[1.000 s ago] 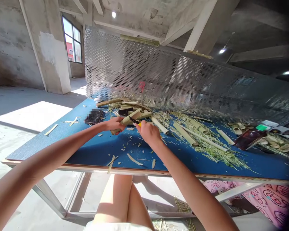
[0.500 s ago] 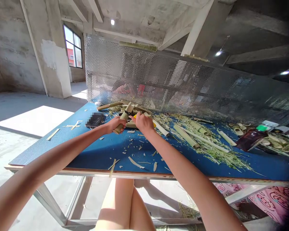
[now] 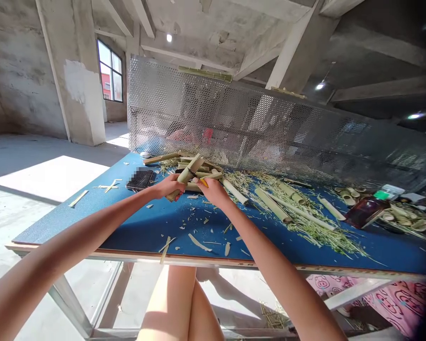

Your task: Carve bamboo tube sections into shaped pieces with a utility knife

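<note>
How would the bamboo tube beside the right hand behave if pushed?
It would probably roll, since it looks round and lies on the flat blue table. The bamboo tube likely feels stiff and fairly light. Green shreds further right might slow it.

Over the last half second I've let the bamboo tube [image 3: 186, 176] in the left hand [image 3: 166, 186] tip back down from its steep angle, close to how it lay a second ago. The right hand [image 3: 213, 192] has dropped lower, bringing the yellow-handled utility knife [image 3: 203, 182] down with it, and its dark blade [image 3: 191, 173] now sits lower along the tube. My view has shifted too, leaving the pink patterned fabric [image 3: 376, 303] lower in frame.
</note>
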Tool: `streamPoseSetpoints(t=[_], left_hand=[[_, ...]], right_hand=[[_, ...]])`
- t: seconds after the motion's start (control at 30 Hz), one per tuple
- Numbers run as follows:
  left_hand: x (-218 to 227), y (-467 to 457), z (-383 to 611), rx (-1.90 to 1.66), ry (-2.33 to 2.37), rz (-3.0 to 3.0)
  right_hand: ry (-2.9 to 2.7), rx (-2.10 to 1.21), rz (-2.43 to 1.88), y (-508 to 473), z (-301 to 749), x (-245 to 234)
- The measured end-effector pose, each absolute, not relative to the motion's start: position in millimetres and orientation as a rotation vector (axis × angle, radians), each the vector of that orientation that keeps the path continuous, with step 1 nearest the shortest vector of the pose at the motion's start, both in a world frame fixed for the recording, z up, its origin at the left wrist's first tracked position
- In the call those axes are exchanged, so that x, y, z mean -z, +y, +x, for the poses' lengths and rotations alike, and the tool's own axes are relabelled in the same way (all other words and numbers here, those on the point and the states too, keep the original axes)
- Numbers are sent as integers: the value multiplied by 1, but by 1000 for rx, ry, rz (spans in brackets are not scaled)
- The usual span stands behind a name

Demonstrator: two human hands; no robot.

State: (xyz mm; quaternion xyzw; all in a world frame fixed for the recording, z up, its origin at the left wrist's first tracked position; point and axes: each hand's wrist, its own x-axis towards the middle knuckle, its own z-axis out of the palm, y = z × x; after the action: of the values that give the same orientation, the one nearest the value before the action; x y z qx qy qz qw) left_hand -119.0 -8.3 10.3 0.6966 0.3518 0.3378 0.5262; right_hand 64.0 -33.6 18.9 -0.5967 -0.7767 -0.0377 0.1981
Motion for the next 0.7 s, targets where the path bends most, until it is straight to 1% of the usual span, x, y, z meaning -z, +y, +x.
streamPoseSetpoints(t=[0.07, 0.2, 0.3, 0.4, 0.5, 0.57, 0.7], left_hand=[[-11, -10, -118, -796, 863, 1672], [-10, -13, -114, -790, 920, 1683], [-8, -12, -112, -796, 963, 1685], [-6, -11, -110, -792, 985, 1673], [-6, -11, -109, -778, 989, 1671], [-7, -12, -110, -739, 966, 1685], [-10, -9, -114, -746, 920, 1690]], right_hand=[[-2172, 107, -1677, -35, 63, -16], [-2013, 404, -1835, -37, 57, -6], [-1937, 506, -1921, -32, 52, -2], [-1885, 513, -1934, -20, 51, -6], [-1810, 427, -1964, -4, 63, -22], [-1664, 335, -2074, 5, 86, -36], [-1527, 309, -2169, 9, 142, -53]])
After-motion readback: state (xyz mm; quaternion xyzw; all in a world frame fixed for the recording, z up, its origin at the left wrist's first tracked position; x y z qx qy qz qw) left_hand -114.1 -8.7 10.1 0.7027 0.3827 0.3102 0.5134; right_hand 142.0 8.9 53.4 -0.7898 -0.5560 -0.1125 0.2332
